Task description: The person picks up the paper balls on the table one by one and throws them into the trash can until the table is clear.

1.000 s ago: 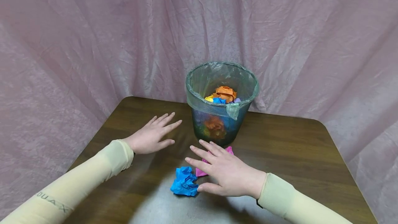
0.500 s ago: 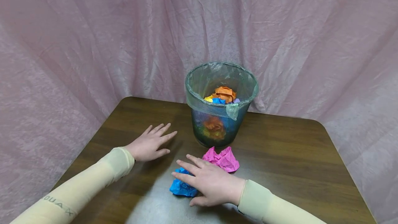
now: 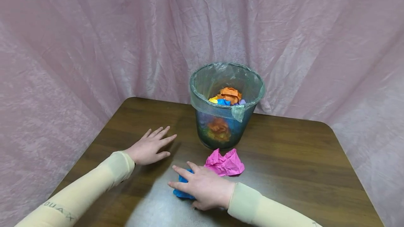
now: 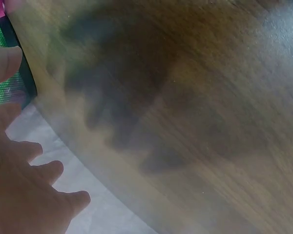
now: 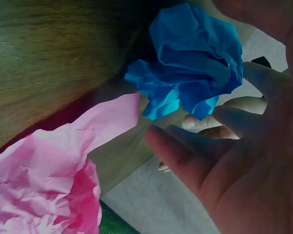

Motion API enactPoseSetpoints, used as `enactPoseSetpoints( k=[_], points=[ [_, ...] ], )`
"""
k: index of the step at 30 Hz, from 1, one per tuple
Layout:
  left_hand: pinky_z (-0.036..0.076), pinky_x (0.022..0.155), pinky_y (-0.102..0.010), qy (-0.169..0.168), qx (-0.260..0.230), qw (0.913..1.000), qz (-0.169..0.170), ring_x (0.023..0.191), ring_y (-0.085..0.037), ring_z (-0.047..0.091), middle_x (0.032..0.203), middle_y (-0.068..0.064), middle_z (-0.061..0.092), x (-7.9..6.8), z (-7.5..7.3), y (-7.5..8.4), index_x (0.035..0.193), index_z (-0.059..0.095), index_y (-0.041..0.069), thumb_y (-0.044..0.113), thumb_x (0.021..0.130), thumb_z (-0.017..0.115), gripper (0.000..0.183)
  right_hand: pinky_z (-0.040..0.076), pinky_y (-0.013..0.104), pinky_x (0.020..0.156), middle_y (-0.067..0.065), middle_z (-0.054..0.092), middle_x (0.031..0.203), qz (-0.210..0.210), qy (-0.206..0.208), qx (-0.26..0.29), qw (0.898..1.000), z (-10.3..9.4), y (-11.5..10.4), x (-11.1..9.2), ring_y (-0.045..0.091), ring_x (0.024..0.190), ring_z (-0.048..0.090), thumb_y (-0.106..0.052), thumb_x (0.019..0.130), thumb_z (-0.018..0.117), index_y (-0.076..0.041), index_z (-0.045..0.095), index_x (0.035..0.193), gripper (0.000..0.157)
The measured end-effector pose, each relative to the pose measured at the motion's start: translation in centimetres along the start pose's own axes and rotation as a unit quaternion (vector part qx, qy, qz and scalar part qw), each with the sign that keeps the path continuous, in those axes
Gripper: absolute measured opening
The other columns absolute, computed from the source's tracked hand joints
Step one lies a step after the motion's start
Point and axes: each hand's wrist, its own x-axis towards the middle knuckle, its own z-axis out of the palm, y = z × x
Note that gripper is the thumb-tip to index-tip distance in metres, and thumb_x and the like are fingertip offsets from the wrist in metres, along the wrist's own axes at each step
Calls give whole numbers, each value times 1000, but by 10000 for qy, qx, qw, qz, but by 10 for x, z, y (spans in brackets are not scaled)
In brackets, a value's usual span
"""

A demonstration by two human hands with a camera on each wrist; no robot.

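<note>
My right hand (image 3: 205, 188) reaches over a crumpled blue paper ball (image 5: 195, 58), its fingers spread and covering much of the ball in the head view. In the right wrist view the ball lies between the thumb side and the fingers (image 5: 185, 151), which are not curled round it. Just beyond that hand lies a crumpled pink paper (image 3: 224, 163). Over the table's left part hovers my left hand (image 3: 149, 148), fingers spread, holding nothing; its shadow falls on the wood in the left wrist view.
A mesh wastebasket (image 3: 202, 122) lined with a clear bag stands behind the pink paper, with orange, yellow, blue and purple paper inside. The brown wooden table (image 3: 293, 150) has rounded far corners, and a pink curtain (image 3: 94, 38) hangs behind it.
My right hand has moved left and toward me, from over the pink paper to over the blue ball, uncovering the pink paper. The left hand has drawn back slightly.
</note>
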Motion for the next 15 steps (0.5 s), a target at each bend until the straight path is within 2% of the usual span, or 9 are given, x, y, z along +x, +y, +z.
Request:
enactPoseSetpoints(
  k=[4,9,12,15],
  points=[
    [18,113,-73,33,-29,10000,22,151,-45,23,166,-21,22,1,2,0,159,41,20,41,100,66,68,58,38,79,6,31,165,90,12,-268,9996,3,-4,4,32,124,57,-29,84,83,-38,47,154,79],
    [17,114,-73,7,-109,9999,0,151,-44,22,168,-19,20,0,4,1,159,40,22,43,101,64,67,52,26,57,1,50,151,-43,40,-567,9984,8,-8,5,19,103,62,-25,90,79,-40,63,138,52],
    [17,114,-73,-16,-160,9999,-17,151,-43,22,168,-18,19,0,5,2,159,40,22,43,101,64,66,47,21,54,-4,61,130,-228,146,-764,9967,11,-10,6,13,92,59,-25,94,75,-39,70,124,33],
    [17,114,-73,-6,-170,9999,9,151,-44,22,167,-19,19,0,5,3,159,41,21,42,101,65,66,41,18,51,-9,63,108,-336,280,-1021,9938,14,-13,7,10,85,54,-28,98,71,-39,73,112,17]
  ],
)
